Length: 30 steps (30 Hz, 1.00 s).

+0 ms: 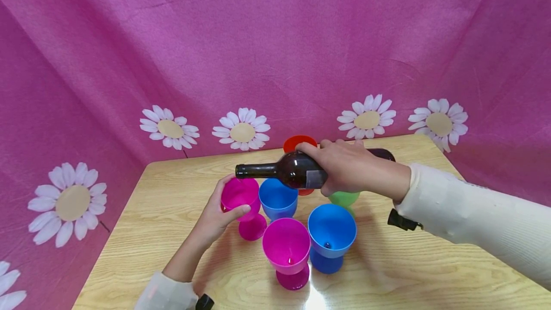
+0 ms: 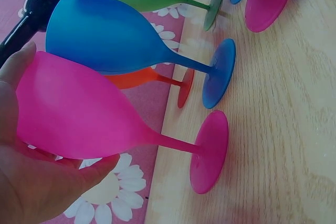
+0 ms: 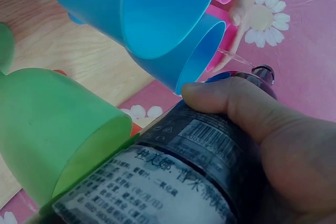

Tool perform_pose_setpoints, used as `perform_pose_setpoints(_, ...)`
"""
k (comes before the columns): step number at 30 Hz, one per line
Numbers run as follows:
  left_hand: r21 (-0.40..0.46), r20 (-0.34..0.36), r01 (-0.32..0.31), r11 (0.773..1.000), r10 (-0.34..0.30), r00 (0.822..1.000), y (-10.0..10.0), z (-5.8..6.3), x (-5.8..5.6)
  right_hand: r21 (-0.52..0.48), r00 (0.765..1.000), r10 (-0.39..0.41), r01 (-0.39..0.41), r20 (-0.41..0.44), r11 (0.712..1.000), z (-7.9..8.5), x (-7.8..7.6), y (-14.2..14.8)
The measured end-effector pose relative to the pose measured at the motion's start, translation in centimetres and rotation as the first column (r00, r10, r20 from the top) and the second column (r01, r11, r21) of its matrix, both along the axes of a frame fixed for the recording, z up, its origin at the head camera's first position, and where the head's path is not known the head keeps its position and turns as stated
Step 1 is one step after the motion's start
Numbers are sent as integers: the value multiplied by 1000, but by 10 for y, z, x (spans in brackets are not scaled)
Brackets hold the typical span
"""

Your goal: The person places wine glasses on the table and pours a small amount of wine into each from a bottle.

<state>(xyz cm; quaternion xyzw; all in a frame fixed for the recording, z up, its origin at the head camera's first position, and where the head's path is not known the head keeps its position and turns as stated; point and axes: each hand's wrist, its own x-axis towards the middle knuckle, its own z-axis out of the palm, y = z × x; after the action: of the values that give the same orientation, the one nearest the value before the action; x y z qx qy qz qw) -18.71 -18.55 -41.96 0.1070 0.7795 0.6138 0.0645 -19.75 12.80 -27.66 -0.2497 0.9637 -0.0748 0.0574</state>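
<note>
My left hand (image 1: 215, 219) holds the bowl of a pink goblet (image 1: 240, 195), thumb on the near side and fingers round the far side. Its round foot (image 2: 210, 153) is close over the wood in the left wrist view. From the right, my right hand (image 1: 350, 166) grips a dark wine bottle (image 1: 297, 170) round its body, tipped nearly level. The bottle's mouth (image 1: 239, 171) hangs over the held goblet's rim. A thin clear stream (image 3: 237, 56) runs from the mouth toward the pink goblet in the right wrist view. The bottle's printed label (image 3: 152, 192) shows there too.
Beside the held goblet stands a blue goblet (image 1: 279, 200). Nearer me are another pink goblet (image 1: 286, 248) and another blue one (image 1: 331, 228), each with a small dark or shiny spot inside. A red goblet (image 1: 297, 141) and a green goblet (image 1: 344, 198) are partly hidden behind the bottle and hand.
</note>
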Motion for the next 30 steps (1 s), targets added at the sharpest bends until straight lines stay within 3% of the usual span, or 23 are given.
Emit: perform_pose_setpoints(30, -2, -2, 5, 1000, -5, 1000, 0, 1, 1, 9, 1000, -13, 13, 14, 1000, -3, 0, -1)
